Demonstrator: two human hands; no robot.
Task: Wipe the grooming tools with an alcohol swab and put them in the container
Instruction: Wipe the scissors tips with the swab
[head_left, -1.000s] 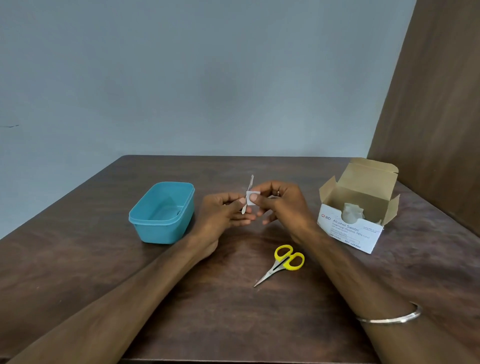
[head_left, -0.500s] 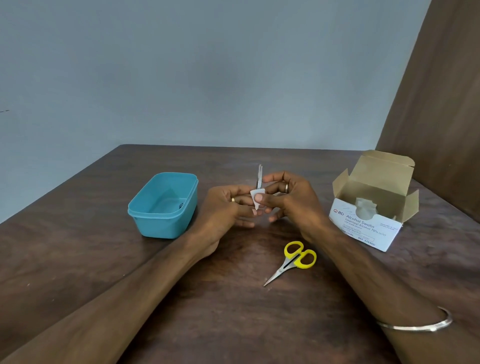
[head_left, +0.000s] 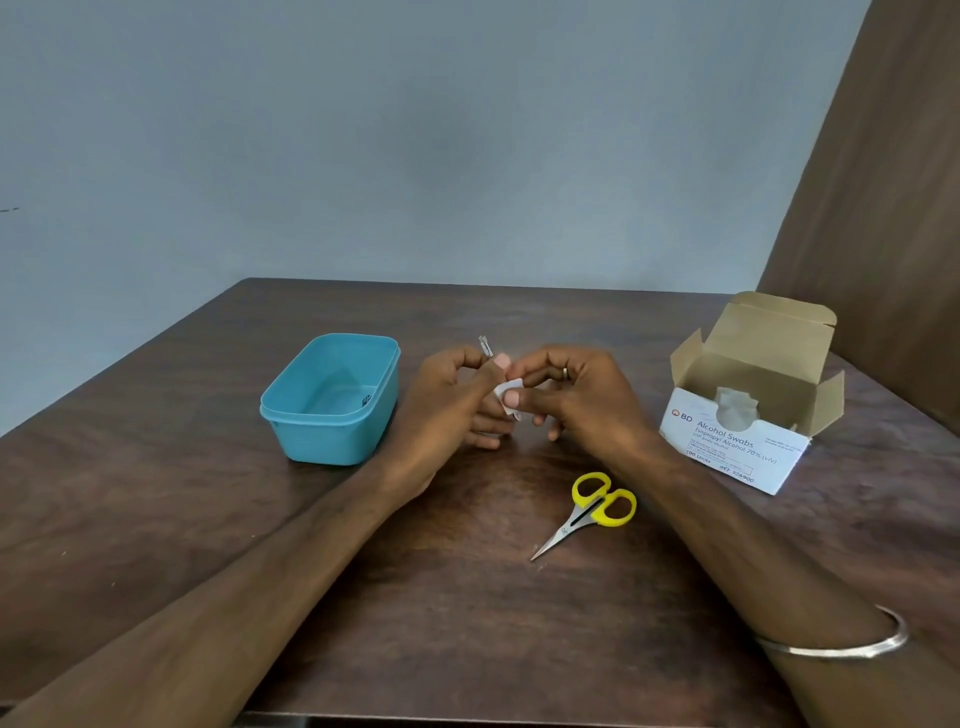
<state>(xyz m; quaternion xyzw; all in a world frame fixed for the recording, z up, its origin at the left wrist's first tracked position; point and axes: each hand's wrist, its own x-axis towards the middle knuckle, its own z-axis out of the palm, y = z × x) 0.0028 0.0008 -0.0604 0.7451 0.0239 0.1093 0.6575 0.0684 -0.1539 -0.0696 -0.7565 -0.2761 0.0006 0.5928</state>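
My left hand (head_left: 451, 402) pinches a thin metal grooming tool (head_left: 485, 346) whose tip sticks up above the thumb. My right hand (head_left: 576, 397) pinches a small white alcohol swab (head_left: 508, 391) folded round the lower part of the tool. Both hands meet above the middle of the brown table. A teal plastic container (head_left: 332, 400) stands open just left of my left hand. Small scissors with yellow handles (head_left: 589, 512) lie on the table below my right wrist, blades pointing toward me and left.
An open white box of alcohol swabs (head_left: 748, 410) stands at the right, flaps up. The table's left edge (head_left: 119, 364) runs diagonally behind the container. A brown wall panel (head_left: 883, 234) rises at the far right. A metal bangle (head_left: 841, 644) circles my right wrist.
The tool has tilted leftward in my left hand and less of it shows above the fingers. The swab has slid lower along it.
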